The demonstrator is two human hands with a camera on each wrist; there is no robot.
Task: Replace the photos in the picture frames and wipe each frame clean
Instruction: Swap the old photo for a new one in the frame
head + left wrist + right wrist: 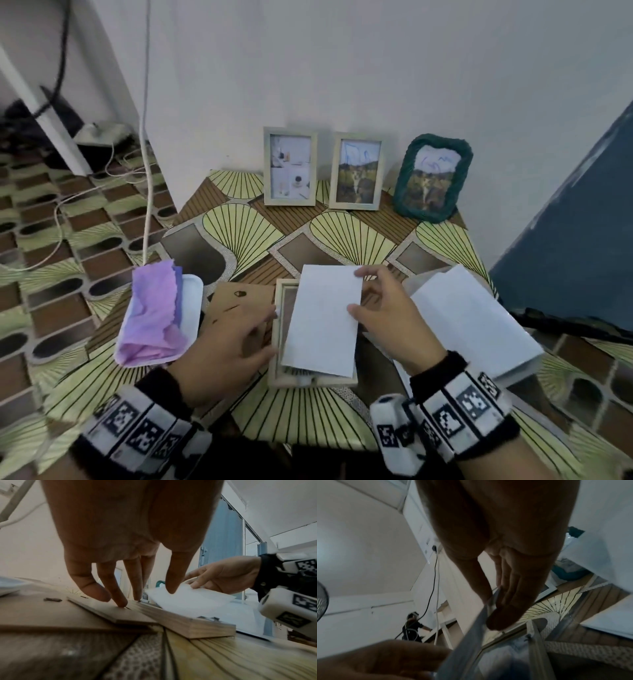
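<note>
A pale wooden picture frame lies face down near the table's front edge. Over it my right hand pinches the right edge of a white photo, blank back upward and tilted. In the right wrist view, thumb and fingers of that right hand clamp the photo's edge above the frame. My left hand lies flat with straight fingers on the brown backing board, its fingertips at the frame's left rail. The left wrist view shows those fingertips pressing the board beside the frame.
Two pale frames and a green woven frame stand against the back wall. A purple cloth lies on a white tray at the left. A stack of white sheets lies at the right. Cables trail on the floor to the left.
</note>
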